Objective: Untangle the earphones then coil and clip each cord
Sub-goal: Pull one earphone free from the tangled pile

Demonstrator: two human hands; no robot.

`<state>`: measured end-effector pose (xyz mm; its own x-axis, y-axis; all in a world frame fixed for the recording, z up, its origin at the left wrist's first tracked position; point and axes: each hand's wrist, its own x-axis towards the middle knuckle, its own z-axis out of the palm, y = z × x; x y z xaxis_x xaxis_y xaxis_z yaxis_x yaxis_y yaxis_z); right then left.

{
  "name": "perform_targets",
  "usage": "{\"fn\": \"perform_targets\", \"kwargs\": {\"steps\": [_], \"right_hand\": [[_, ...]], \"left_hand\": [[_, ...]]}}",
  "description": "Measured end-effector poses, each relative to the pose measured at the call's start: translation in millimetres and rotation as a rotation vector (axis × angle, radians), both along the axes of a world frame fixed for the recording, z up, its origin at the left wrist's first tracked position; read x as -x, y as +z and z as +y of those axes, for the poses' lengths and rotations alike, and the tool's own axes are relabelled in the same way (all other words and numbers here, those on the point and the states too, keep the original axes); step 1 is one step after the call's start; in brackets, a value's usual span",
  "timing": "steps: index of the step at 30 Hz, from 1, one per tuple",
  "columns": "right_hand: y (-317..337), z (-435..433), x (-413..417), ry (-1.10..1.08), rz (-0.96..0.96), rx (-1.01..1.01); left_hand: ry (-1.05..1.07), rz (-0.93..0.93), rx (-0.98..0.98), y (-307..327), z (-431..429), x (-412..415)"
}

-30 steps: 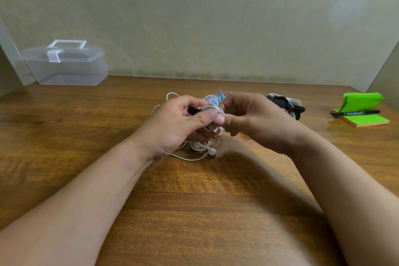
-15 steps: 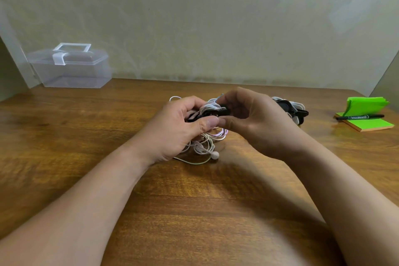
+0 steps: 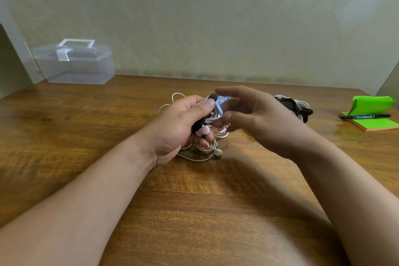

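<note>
Wooden table (image 3: pixel 194 211). Clear plastic box (image 3: pixel 75 65) upper left, by the wall. Green notepad (image 3: pixel 375 124) far right. Clipped cord bundle (image 3: pixel 295 108) right of centre. White earphone cords (image 3: pixel 218 151) partly resting at centre.

Tangled white earphone cords (image 3: pixel 216 114) with black clip (image 3: pixel 199 124), bunched mid-air, one earbud (image 3: pixel 218 152) dangling

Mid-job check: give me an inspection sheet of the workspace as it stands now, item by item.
Surface: wooden table, glossy grain.
Job's things: white earphone bundle with a black piece, likely a clip; second bundle, black-clipped, behind the right hand.
Clutter: green sticky notes with a black marker across them, far right; clear box, lid shut, far left.
Grippers: left hand grips the earphone bundle; right hand open beside it.
Cables: loose loops and one earbud on the table.
Surroundings: pale patterned wall.
</note>
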<state>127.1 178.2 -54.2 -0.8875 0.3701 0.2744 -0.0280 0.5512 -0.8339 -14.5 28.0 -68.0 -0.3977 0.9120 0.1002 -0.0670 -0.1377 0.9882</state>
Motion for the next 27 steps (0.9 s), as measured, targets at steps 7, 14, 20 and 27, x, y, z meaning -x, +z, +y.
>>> {"fn": "perform_targets", "kwargs": {"steps": [7,14,20,27], "right_hand": [[-2.3,-0.8,4.8,-0.118,0.055,0.042],[0.9,-15.5,-0.3,-0.125,-0.008,-0.274],[0.0,-22.7,0.4,-0.014,0.006,-0.232],[3.1,-18.1,-2.6,-0.077,0.08,-0.308]], "left_hand": [[-0.006,-0.077,-0.004,1.4,-0.6,6.4],[0.112,-0.107,-0.008,-4.1,6.1,5.6],[0.036,-0.07,-0.043,-4.5,4.8,11.2],[0.018,-0.017,-0.06,-6.0,4.5,8.5]]}}
